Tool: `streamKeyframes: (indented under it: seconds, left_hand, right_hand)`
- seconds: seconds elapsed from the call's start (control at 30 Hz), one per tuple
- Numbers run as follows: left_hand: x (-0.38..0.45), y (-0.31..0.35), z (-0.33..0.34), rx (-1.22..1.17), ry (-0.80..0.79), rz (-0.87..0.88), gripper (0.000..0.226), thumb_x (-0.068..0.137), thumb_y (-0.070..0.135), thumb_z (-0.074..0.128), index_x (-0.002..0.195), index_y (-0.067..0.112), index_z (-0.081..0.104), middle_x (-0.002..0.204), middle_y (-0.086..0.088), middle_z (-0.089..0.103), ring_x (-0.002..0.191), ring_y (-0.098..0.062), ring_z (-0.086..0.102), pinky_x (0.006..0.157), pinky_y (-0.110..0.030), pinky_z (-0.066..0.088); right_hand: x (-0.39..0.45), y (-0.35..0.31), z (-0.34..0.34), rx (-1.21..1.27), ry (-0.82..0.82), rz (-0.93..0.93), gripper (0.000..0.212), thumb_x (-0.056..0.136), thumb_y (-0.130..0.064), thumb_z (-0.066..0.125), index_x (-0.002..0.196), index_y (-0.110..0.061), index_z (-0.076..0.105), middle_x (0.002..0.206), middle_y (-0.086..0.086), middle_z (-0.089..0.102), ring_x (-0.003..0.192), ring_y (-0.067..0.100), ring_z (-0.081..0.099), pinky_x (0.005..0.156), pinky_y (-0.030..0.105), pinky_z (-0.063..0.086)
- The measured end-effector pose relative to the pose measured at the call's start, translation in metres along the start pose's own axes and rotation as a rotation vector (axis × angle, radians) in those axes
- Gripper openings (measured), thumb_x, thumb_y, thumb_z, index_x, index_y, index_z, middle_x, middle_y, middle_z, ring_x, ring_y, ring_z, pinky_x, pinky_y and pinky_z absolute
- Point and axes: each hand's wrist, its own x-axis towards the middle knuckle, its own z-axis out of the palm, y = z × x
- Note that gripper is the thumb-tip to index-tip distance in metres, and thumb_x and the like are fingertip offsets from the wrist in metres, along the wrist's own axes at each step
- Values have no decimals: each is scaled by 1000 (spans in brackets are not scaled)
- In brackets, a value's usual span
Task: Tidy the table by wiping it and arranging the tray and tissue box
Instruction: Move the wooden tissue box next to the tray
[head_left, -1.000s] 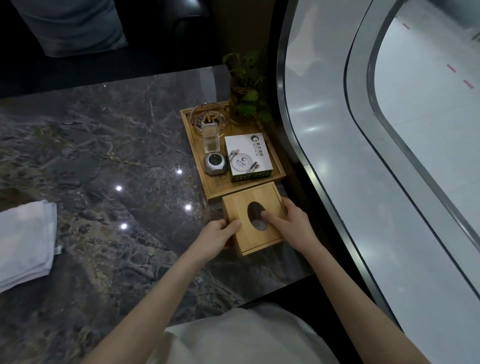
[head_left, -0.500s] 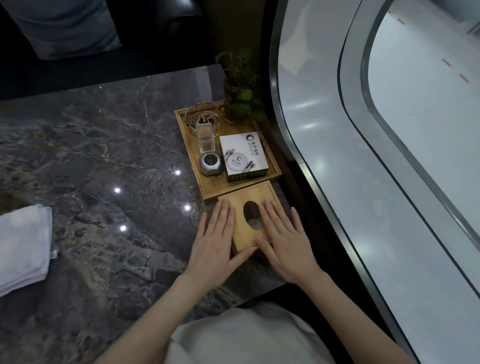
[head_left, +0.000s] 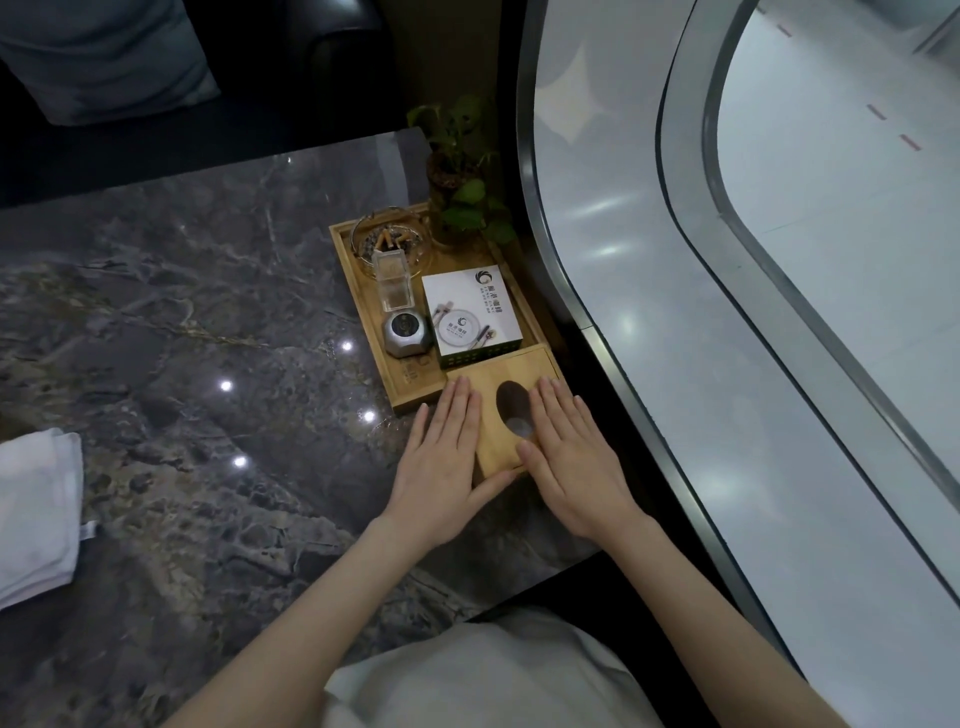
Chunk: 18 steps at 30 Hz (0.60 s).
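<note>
Two flat, open hands, left (head_left: 441, 467) and right (head_left: 574, 465), flank wooden tissue box (head_left: 501, 371), gripping nothing; box abuts tray (head_left: 358, 312).

A dark grey marble table (head_left: 171, 332) with pale veining carries a rectangular bamboo tray (head_left: 415, 389) near its right edge. A square bamboo tissue box with an oval slot (head_left: 501, 371) sits touching the tray's near end. A folded white cloth (head_left: 36, 514) lies well apart at the left edge.
</note>
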Motion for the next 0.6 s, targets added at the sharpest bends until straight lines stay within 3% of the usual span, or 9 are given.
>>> streamKeyframes:
  seconds: [0.23,0.6]
  left_hand:
    - [10,5,-1,-19,7,-6,89,80,69,15,144,11,-7,147,-1,-23,139,-14,-19,112,-33,-12]
    - [14,12,0,-48,-11,-13,83,80,68,13,136,16,-20,145,-1,-27,139,-15,-21,112,-33,-12]
  right_hand:
    - [4,1,-8,70,-15,38,67,91,-50,9,146,-13,3,148,-6,-12,136,5,-17,111,22,-11]
    - [7,6,-10,119,-37,53,66,93,-49,13,147,-13,3,158,3,-2,135,4,-17,112,23,-8]
